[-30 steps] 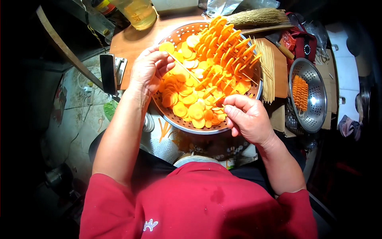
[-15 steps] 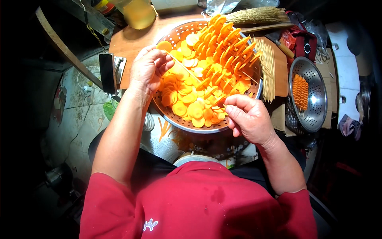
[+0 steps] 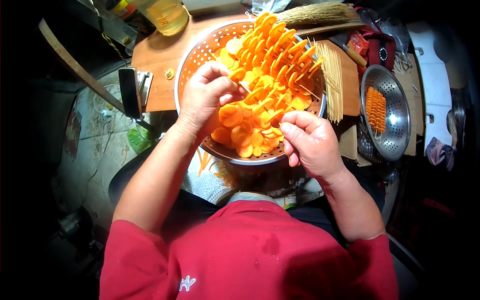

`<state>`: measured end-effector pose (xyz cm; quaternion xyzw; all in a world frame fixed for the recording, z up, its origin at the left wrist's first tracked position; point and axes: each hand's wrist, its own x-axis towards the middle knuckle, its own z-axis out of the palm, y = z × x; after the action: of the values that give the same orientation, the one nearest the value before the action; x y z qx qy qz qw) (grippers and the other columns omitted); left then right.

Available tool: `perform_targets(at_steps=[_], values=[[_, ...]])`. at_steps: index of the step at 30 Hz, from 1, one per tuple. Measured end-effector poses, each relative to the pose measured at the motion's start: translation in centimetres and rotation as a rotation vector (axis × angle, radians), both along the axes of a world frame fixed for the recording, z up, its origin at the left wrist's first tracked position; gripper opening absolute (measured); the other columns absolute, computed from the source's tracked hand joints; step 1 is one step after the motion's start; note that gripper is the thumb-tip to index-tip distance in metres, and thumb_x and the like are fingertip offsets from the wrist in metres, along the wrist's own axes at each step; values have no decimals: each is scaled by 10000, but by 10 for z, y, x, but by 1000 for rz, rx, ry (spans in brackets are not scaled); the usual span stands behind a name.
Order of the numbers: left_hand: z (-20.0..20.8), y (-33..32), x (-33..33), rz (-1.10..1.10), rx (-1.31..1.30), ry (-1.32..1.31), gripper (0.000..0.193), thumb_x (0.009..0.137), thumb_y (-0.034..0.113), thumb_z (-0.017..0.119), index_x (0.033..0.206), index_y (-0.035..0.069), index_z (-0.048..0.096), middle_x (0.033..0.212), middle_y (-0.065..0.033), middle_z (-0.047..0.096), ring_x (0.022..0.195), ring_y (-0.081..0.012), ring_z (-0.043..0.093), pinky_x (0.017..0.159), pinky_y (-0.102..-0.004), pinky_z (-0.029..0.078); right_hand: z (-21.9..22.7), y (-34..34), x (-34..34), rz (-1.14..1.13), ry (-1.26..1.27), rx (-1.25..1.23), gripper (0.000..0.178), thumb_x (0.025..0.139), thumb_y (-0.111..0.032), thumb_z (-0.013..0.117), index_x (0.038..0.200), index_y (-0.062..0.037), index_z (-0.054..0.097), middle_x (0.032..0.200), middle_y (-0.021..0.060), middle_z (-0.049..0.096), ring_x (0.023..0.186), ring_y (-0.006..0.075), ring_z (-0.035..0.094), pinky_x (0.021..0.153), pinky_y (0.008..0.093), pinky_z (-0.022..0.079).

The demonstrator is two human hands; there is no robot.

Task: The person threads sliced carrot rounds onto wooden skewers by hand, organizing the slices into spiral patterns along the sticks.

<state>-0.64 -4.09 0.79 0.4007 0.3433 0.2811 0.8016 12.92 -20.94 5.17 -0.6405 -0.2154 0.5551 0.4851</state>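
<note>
My right hand (image 3: 312, 142) pinches the near end of a thin wooden skewer (image 3: 244, 87) between thumb and forefinger. Several orange carrot slices are threaded along it, spaced apart. At its far part my left hand (image 3: 204, 100) is closed in a pinch, with a round carrot slice (image 3: 237, 75) at the fingertips. Both hands are over a large perforated colander (image 3: 186, 62). Loose carrot slices (image 3: 241, 134) lie heaped inside it, and a row of loaded carrot skewers (image 3: 280, 47) leans across its far right side. My fingers partly hide the skewer's tip.
The colander overlaps a wooden board (image 3: 155, 75). Bare skewers (image 3: 330, 85) lie right of it, near a straw brush (image 3: 317, 14) and a wooden handle (image 3: 355, 56). Further right, a metal colander (image 3: 402, 125) holds loaded skewers (image 3: 376, 111). A phone (image 3: 130, 92) stands at left.
My left hand has moved right and slightly down along the skewer, bringing a carrot slice closer to those threaded. My right hand keeps its pinch. The whole view has shifted slightly.
</note>
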Motion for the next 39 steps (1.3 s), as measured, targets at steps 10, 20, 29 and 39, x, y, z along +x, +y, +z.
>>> perform_targets(at_steps=[10, 20, 29, 39], values=[[4, -15, 2, 6, 74, 81, 118, 764, -10, 606, 843, 50, 543, 821, -41, 585, 748, -129, 608, 668, -279, 556, 2, 1, 0, -28, 9, -1, 158, 906, -127, 516, 952, -5, 606, 615, -1, 550, 456, 52, 489, 432, 170, 394], [10, -13, 4, -5, 110, 109, 101, 763, 73, 611, 841, 108, 559, 895, -2, 567, 821, -113, 558, 668, -241, 490, 0, 7, -4, -88, 145, 40, 133, 909, -118, 527, 925, -12, 606, 617, -10, 546, 474, 43, 483, 440, 174, 383], [-9, 22, -8, -37, 237, 220, 103, 784, 47, 577, 885, 66, 588, 898, -84, 616, 710, -155, 635, 679, -270, 527, 1, 4, 3, -180, 141, 75, 148, 918, -132, 547, 958, -4, 610, 627, -6, 539, 451, 43, 457, 424, 156, 360], [-23, 12, -10, -721, 910, 1190, 274, 723, 218, 738, 907, 24, 680, 782, -175, 653, 734, -274, 647, 692, -352, 502, -5, 3, 3, -111, 110, 39, 167, 922, -138, 547, 993, 5, 596, 625, 4, 549, 428, 43, 460, 401, 152, 365]])
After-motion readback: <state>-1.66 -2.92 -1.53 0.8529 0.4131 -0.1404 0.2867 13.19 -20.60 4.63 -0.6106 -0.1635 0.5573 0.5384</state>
